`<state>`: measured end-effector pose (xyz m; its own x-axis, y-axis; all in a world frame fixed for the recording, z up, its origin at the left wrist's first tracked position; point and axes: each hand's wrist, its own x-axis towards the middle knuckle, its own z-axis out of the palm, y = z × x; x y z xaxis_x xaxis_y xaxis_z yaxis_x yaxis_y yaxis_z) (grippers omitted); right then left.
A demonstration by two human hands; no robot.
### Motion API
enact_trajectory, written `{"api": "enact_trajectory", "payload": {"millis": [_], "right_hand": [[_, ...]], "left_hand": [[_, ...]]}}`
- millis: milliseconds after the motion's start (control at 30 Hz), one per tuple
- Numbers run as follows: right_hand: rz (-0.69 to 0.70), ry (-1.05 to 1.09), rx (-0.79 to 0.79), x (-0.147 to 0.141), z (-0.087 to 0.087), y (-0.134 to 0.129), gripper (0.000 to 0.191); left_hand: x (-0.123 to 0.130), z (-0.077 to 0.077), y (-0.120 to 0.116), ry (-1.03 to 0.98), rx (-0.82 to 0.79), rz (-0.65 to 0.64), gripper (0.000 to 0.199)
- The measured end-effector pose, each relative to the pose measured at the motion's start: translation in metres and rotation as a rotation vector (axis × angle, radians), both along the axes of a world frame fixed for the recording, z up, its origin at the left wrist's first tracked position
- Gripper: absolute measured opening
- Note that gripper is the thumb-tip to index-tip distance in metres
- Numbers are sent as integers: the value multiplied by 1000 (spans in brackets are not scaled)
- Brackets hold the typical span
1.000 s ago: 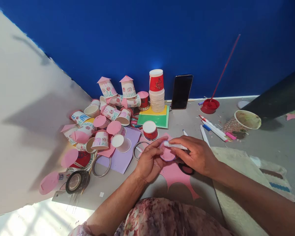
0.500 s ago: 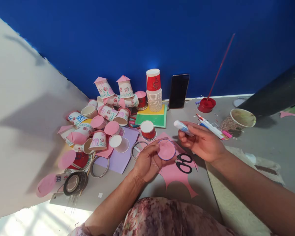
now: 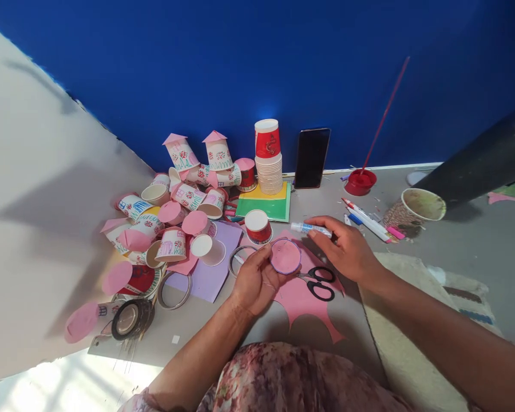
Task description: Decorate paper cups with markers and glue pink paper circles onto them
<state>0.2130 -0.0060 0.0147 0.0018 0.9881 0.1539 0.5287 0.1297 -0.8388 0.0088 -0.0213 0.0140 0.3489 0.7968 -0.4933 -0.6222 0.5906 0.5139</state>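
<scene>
In my left hand [image 3: 255,280] is a round pink paper disc [image 3: 285,256] with a purple edge, its face turned up toward me. My right hand [image 3: 352,249] grips a white glue stick [image 3: 311,229] with blue print, lying nearly level and pointing left, just above and right of the disc. Under my hands spreads a pink paper sheet [image 3: 302,309] with curved cut-outs along its edge. Black-handled scissors [image 3: 321,283] rest on that sheet, right of my left hand. A red paper cup [image 3: 258,229] stands upside down behind the disc.
Paper cups with pink tops [image 3: 189,197] are heaped on the left, by a lilac sheet [image 3: 217,274] and tape rolls [image 3: 174,290]. A cup stack [image 3: 269,166] and a phone [image 3: 312,159] stand near the blue wall. Pencils [image 3: 367,220] and a patterned cup [image 3: 416,209] sit to the right.
My right hand has turned the glue stick from tilted to nearly level and moved it left, closer to the disc. My left hand, with the disc, has shifted slightly left and up.
</scene>
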Motion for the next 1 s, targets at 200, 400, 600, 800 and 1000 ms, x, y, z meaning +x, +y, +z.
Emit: {"api": "enact_trajectory", "payload": {"millis": [200,400,600,800,1000], "right_hand": [[169,-179,138,-1,2,-3,22],[222,-534,524,-15,-1,-20,23],[246,-608,587,-17,-2,-22,23],[281,-621,630,-19,-1,-23,17],[285,-650,684,-17,-5,-24,23]], "left_hand": [[0,-1,1,-19,-2,-12,29],[5,-5,-4,48,152,24,19],[8,-7,-9,200,250,11,27],[6,-4,-9,265,251,8,28],[6,-5,-6,372,263,-6,42]]}}
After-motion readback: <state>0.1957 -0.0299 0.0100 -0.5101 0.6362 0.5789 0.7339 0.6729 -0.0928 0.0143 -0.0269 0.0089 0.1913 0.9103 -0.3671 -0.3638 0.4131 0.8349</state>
